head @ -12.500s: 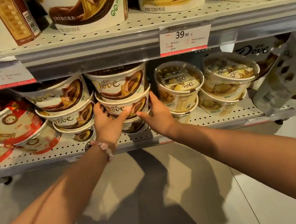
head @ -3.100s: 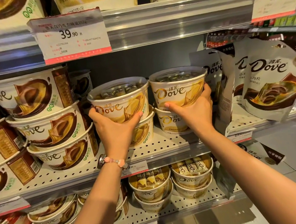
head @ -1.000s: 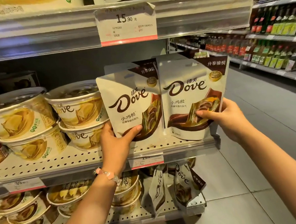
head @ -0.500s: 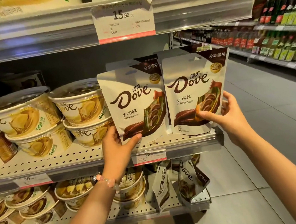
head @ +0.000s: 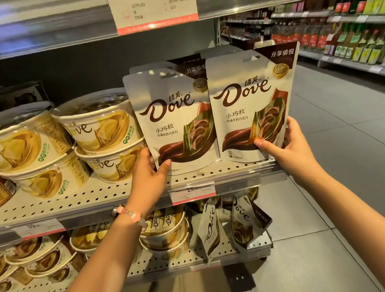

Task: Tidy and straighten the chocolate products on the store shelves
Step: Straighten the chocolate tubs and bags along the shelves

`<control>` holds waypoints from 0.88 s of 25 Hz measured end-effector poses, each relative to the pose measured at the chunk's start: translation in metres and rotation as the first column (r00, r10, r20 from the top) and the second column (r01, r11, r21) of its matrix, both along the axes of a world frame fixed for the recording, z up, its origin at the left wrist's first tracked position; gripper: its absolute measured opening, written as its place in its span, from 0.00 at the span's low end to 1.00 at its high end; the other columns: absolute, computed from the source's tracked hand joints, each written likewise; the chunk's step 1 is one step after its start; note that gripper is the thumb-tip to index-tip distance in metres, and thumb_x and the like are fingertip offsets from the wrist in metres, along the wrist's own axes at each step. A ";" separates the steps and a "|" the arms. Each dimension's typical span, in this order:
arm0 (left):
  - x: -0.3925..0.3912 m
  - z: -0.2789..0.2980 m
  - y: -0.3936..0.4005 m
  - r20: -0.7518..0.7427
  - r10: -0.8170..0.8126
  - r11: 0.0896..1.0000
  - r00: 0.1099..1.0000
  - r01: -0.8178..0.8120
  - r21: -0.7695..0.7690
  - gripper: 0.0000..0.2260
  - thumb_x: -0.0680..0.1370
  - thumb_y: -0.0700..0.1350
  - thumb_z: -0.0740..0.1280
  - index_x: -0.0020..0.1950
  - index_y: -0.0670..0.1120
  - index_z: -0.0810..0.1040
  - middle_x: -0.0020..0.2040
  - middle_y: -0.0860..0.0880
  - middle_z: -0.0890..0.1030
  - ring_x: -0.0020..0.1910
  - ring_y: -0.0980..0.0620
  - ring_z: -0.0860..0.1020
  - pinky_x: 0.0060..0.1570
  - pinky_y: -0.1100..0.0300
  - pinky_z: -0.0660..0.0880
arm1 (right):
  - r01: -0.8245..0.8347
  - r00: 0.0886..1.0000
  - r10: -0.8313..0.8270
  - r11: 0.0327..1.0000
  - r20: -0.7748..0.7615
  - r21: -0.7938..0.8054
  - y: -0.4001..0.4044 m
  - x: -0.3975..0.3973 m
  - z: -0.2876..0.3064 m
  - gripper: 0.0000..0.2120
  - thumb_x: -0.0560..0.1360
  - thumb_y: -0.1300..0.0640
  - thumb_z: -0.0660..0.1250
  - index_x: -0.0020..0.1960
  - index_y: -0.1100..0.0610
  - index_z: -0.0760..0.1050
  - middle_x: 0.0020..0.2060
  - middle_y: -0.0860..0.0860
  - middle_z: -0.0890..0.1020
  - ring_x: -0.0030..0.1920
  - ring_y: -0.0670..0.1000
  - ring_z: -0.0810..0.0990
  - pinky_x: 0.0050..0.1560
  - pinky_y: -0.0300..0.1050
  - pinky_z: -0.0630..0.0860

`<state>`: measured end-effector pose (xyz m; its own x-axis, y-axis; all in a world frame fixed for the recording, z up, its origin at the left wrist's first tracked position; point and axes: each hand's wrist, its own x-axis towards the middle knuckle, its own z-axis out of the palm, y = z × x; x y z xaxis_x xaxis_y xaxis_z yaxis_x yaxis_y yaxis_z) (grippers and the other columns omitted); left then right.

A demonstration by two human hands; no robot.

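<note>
Along the perforated middle shelf [head: 78, 200], from its left end to its right corner, stand the chocolate goods. Biggest are four cream and gold Dove tubs [head: 98, 122], set as two stacks of two; through the clear lid of the upper tub nearest the pouches dark wrapped pieces show dimly. At the right corner two white Dove pouches stand upright, side by side and touching, with more pouches of the same kind lined up behind them; how many I cannot tell. The left hand [head: 148, 174] grips the left pouch [head: 175, 124] at its lower left corner, thumb across the front and fingers hidden behind. The right hand [head: 286, 146] grips the right pouch [head: 251, 106] at its lower right corner, thumb on the front and fingers curled round the side edge. The left pouch's edge overlaps the nearest tub stack.

On the bottom shelf [head: 152, 266] sit more tubs, some showing wrapped bars under clear lids, and near its right end two pouches [head: 242, 221] lean askew. A price tag [head: 153, 5] reading 15.90 hangs from the upper shelf's edge, and two smaller tags [head: 191, 192] sit on the middle shelf's front edge. A pink bead bracelet [head: 130, 215] circles the left wrist. Across the aisle, shelves of bottles [head: 363, 20] fill the far right.
</note>
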<state>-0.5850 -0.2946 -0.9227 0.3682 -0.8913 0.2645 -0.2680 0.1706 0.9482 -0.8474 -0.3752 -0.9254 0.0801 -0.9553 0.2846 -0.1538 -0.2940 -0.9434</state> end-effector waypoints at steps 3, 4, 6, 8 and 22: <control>-0.004 -0.003 0.005 -0.013 0.073 0.997 0.997 -0.073 -0.006 0.16 0.74 0.35 0.67 0.59 0.47 0.69 0.55 0.48 0.78 0.56 0.51 0.77 0.59 0.52 0.74 | 0.046 0.999 -0.047 0.998 -0.023 -0.040 0.004 0.002 -0.004 0.40 0.66 0.46 0.72 0.72 0.50 0.56 0.67 0.48 0.69 0.66 0.50 0.70 0.66 0.53 0.69; -0.006 -0.005 0.010 -0.008 0.118 0.993 0.993 -0.118 -0.020 0.17 0.74 0.36 0.68 0.59 0.47 0.69 0.55 0.48 0.78 0.56 0.50 0.77 0.59 0.53 0.74 | 0.093 0.995 -0.096 0.994 -0.039 -0.061 0.007 0.003 -0.007 0.41 0.67 0.47 0.72 0.73 0.49 0.54 0.69 0.49 0.67 0.68 0.50 0.67 0.67 0.51 0.67; -0.009 -0.013 0.026 0.039 0.224 0.969 0.974 -0.219 -0.111 0.17 0.73 0.39 0.70 0.58 0.48 0.69 0.55 0.49 0.75 0.56 0.51 0.75 0.59 0.55 0.73 | 0.200 0.977 -0.207 0.973 -0.052 -0.113 0.017 0.005 -0.013 0.41 0.69 0.48 0.71 0.74 0.48 0.51 0.71 0.49 0.64 0.70 0.48 0.64 0.67 0.46 0.64; -0.016 -0.027 0.048 0.161 0.282 0.937 0.946 -0.236 -0.257 0.16 0.72 0.41 0.69 0.56 0.50 0.69 0.53 0.50 0.74 0.53 0.51 0.75 0.55 0.59 0.73 | 0.282 0.955 -0.294 0.937 -0.030 -0.207 0.029 0.005 -0.024 0.39 0.71 0.48 0.71 0.74 0.49 0.53 0.70 0.47 0.65 0.69 0.44 0.64 0.67 0.41 0.63; -0.063 -0.187 0.051 0.036 0.034 0.934 0.999 -0.045 0.355 0.23 0.67 0.37 0.75 0.54 0.52 0.69 0.47 0.59 0.73 0.49 0.59 0.74 0.50 0.74 0.70 | 0.237 0.967 -0.216 0.958 -0.136 0.161 0.088 0.022 -0.199 0.45 0.62 0.52 0.78 0.71 0.51 0.55 0.67 0.50 0.67 0.65 0.48 0.67 0.64 0.46 0.68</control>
